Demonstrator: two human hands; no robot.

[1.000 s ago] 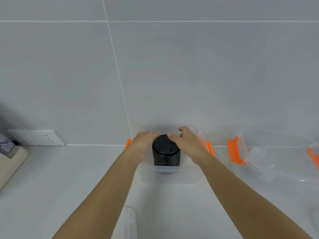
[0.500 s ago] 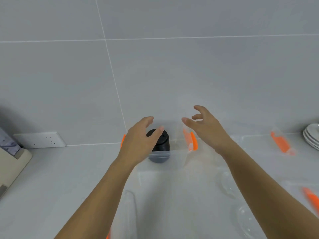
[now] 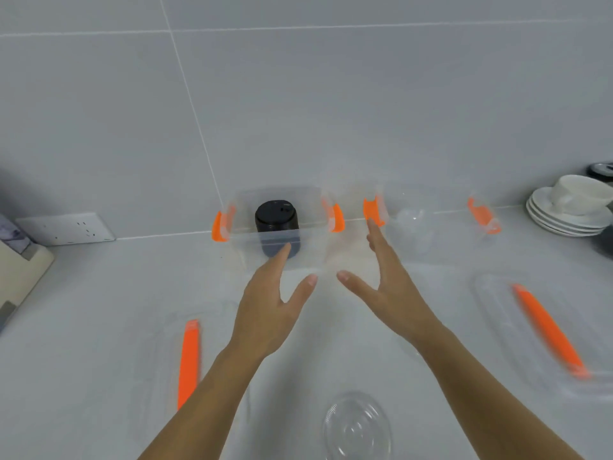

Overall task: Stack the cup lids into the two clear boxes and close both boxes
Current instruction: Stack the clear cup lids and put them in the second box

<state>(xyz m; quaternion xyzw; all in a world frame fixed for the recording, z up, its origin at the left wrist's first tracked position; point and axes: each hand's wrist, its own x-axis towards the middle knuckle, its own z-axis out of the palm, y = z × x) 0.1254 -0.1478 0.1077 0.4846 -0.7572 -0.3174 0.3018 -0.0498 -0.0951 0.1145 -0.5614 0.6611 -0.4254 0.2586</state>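
No text or label (all motion-blurred) can be read anywhere.

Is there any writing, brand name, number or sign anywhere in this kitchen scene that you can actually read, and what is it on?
None can be read.
Stack of black cup lids in the left clear box: faint marks on the top lid, too blurred to read.
Wall socket: only plug holes, no lettering visible.
Box covers with orange clips: no text visible.
Clear dome lid: embossed rings, nothing legible.
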